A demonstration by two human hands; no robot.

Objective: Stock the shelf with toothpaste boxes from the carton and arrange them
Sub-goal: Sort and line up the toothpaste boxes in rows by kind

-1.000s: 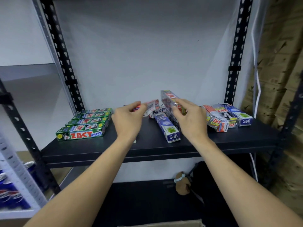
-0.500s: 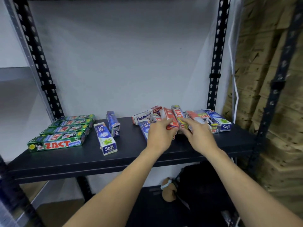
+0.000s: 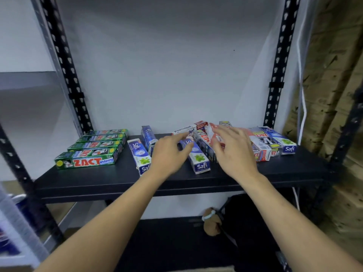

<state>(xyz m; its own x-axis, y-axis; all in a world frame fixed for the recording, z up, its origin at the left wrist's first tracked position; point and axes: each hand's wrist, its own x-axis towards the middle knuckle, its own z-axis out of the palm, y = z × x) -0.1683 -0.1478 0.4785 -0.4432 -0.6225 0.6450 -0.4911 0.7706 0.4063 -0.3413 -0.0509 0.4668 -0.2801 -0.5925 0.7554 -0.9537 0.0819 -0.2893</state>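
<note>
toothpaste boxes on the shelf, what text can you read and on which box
"ZACT Whitening": front green box
"ZACT", upside down: green boxes behind it
"Safi": blue-and-white box beside the green ones
"Safi": middle blue-and-white box
"Safi": rightmost box
"Pepsodent": white box at the back
Red-and-white boxes and all small print: too blurred to read.
</note>
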